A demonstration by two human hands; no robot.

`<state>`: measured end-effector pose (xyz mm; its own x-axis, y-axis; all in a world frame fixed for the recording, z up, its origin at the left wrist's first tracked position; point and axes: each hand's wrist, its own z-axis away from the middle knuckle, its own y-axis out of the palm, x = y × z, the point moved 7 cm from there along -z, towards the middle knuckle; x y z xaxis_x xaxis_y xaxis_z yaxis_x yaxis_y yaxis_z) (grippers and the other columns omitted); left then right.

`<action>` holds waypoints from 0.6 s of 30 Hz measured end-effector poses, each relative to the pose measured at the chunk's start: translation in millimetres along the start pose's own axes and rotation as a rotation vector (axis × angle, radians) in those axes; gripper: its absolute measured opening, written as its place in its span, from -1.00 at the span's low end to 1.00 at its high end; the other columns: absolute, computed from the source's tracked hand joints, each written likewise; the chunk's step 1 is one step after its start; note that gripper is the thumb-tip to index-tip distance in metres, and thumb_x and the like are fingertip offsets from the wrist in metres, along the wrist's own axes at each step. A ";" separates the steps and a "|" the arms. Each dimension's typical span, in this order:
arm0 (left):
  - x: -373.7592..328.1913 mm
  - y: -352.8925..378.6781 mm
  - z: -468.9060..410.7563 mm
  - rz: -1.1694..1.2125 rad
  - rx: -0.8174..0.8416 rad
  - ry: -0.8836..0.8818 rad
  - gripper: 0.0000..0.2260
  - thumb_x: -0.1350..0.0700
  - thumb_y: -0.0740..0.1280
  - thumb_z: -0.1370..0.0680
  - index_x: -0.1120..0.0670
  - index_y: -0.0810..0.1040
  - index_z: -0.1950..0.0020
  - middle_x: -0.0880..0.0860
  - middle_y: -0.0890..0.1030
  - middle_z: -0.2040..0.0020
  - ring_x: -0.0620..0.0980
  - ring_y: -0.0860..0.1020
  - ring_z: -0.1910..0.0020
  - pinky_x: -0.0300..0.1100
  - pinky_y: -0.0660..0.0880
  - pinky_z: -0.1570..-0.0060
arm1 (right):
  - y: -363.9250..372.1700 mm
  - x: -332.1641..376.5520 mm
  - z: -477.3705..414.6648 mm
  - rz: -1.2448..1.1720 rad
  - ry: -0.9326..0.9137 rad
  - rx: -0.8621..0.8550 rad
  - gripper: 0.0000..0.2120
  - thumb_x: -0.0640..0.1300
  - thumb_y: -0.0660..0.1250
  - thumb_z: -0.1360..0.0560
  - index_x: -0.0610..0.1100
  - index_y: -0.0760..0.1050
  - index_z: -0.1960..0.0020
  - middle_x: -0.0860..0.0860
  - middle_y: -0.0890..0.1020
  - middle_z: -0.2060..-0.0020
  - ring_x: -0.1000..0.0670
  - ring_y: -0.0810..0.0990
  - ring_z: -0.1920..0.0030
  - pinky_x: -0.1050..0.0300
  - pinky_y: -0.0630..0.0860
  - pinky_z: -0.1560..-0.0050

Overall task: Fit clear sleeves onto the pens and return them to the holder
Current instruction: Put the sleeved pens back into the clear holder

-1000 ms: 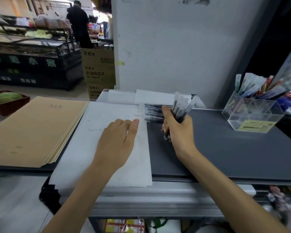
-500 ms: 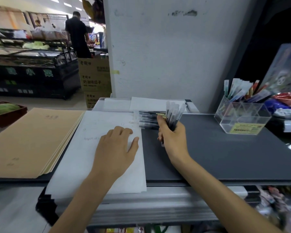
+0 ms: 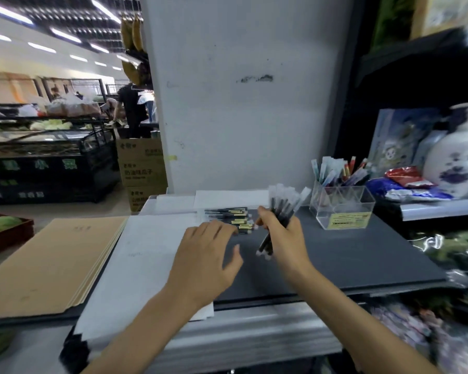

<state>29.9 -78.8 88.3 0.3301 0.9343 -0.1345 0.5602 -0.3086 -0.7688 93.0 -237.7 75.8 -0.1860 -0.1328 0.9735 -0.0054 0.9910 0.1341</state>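
My right hand [image 3: 284, 238] grips a bundle of black pens in clear sleeves [image 3: 283, 209], held upright with the sleeve ends fanning out on top. Several more black pens with yellow labels [image 3: 234, 220] lie in a row on the dark grey board [image 3: 349, 255] just left of that hand. My left hand [image 3: 206, 260] hovers with fingers spread over the edge of the white paper [image 3: 146, 260], its fingertips close to the lying pens. The clear plastic holder [image 3: 343, 209], with sleeved pens standing in its back compartments, sits on the board to the right.
A stack of brown envelopes [image 3: 52, 263] lies at the left. White sheets [image 3: 227, 198] lie behind the pens against a white pillar [image 3: 249, 103]. A shelf at the right carries a pump bottle [image 3: 457, 160] and packets. A person stands far back by the shop counters.
The view has tilted up. My right hand has lifted the pen bundle and moved it rightward toward the holder. My left hand has slid right off the paper toward the lying pens.
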 end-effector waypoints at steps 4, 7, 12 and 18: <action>-39.5 15.3 -23.9 0.568 0.275 -0.136 -0.64 -0.24 0.22 -0.48 -0.13 0.52 -0.19 -0.21 0.60 -0.11 -0.24 0.55 -0.08 -0.17 0.49 -0.14 | -25.6 16.2 2.8 -0.106 0.056 -0.007 -0.68 -0.01 0.50 -0.51 -0.26 0.63 -0.08 -0.06 0.66 0.19 0.12 0.64 0.42 0.16 0.49 0.49; -72.3 29.1 -41.1 0.862 0.407 -0.167 -0.63 -0.21 0.34 -0.41 -0.05 0.57 -0.12 -0.10 0.68 -0.02 -0.12 0.63 -0.07 -0.10 0.54 -0.15 | -52.6 28.6 -2.5 -0.124 0.003 0.001 -0.71 0.03 0.51 -0.42 -0.13 0.74 -0.04 0.04 0.71 -0.01 0.12 0.68 0.05 0.19 0.60 0.17; -113.7 51.9 -57.9 0.912 0.441 -0.116 -0.61 -0.23 0.48 -0.40 -0.25 0.50 -0.18 -0.19 0.66 -0.05 -0.20 0.63 -0.06 -0.17 0.57 -0.13 | -90.7 34.0 -4.1 -0.184 -0.025 0.094 -0.63 0.12 0.46 -0.41 -0.10 0.75 -0.06 -0.05 0.77 -0.08 0.01 0.72 -0.17 0.10 0.65 -0.08; -140.0 78.9 -82.6 0.963 0.493 -0.082 -0.60 -0.09 0.56 -0.47 -0.09 0.57 -0.25 -0.11 0.69 -0.10 -0.21 0.65 -0.08 -0.22 0.57 -0.18 | -128.0 30.9 -13.4 -0.265 -0.060 0.047 -0.76 0.04 0.38 -0.53 -0.09 0.73 -0.03 -0.16 0.75 -0.11 -0.13 0.72 -0.20 -0.10 0.66 -0.15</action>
<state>90.7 -248.7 98.2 0.4063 0.3531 -0.8428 -0.2795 -0.8301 -0.4825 101.1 -368.9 91.2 -0.2304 -0.3875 0.8926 -0.1066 0.9218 0.3727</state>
